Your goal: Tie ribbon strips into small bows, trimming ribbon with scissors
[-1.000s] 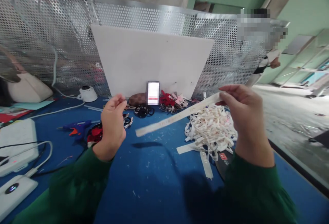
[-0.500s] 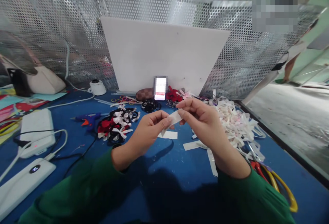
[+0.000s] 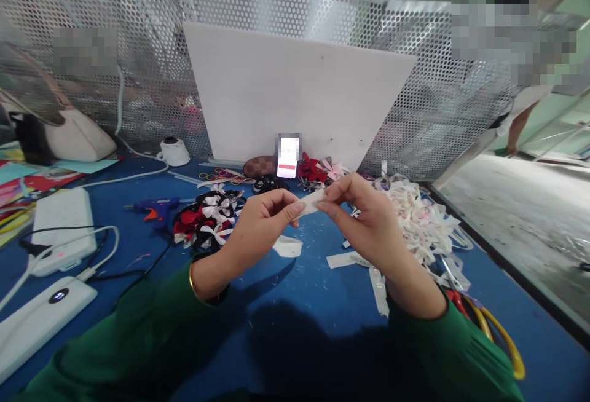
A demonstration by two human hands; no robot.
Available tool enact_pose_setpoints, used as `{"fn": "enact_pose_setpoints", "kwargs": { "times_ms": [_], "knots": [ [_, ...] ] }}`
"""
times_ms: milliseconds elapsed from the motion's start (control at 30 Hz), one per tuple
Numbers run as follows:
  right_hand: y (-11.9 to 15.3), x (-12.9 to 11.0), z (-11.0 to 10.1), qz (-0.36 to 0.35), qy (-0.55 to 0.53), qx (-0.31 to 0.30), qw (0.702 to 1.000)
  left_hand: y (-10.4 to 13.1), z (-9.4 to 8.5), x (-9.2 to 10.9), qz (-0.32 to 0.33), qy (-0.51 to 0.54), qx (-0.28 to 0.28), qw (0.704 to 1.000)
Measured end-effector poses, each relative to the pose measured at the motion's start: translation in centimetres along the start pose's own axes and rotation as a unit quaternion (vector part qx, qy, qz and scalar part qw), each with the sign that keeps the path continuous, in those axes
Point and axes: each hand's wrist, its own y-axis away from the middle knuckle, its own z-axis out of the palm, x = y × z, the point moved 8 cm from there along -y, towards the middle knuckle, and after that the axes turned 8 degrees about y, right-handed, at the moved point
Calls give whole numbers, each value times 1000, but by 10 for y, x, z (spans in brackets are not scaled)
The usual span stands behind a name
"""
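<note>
A short white ribbon strip [image 3: 311, 201] is stretched between my two hands above the blue table. My left hand [image 3: 262, 224] pinches its left end between thumb and fingers. The right end is pinched by my right hand [image 3: 364, 220]. Below my left hand another white piece [image 3: 288, 246] lies on the table. Near my right wrist are a flat white strip [image 3: 343, 259] and a second one [image 3: 378, 291] lying lengthwise.
Red, black and white bows [image 3: 207, 220] and a blue glue gun [image 3: 157, 208] lie left. White ribbons [image 3: 426, 224] and yellow-handled scissors [image 3: 504, 334] are right. A lit phone [image 3: 287, 159] leans on a white board [image 3: 299, 94]. A person's arm [image 3: 520, 125] shows beyond.
The held strip is now drawn out flatter between my hands, which are slightly farther apart. The loose white piece below my left hand has shifted left and looks curled.
</note>
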Motion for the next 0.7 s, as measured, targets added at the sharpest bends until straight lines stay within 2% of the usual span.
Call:
{"fn": "enact_pose_setpoints", "kwargs": {
  "times_ms": [133, 367, 433, 567, 667, 700],
  "knots": [
    [0, -13, 3, -61, 35, -23, 997, 0, 1, 2, 10, -6, -12, 1000],
    [-1, -10, 4, -48, 37, -61, 996, -2, -3, 6, 20, 31, 6, 999],
    [-2, -12, 0, -55, 53, -34, 996, -2, -2, 6, 11, 48, 2, 999],
    [-2, -14, -21, -48, 91, 71, 992, -4, 0, 3, -4, 65, -28, 997],
    [-2, 0, -48, -5, 99, 151, 983, -10, -8, 1, 2, 24, -24, 999],
    [-3, 9, -56, 24, 86, 161, 983, -12, -11, 0, 2, 7, -22, 1000]
  ]
}}
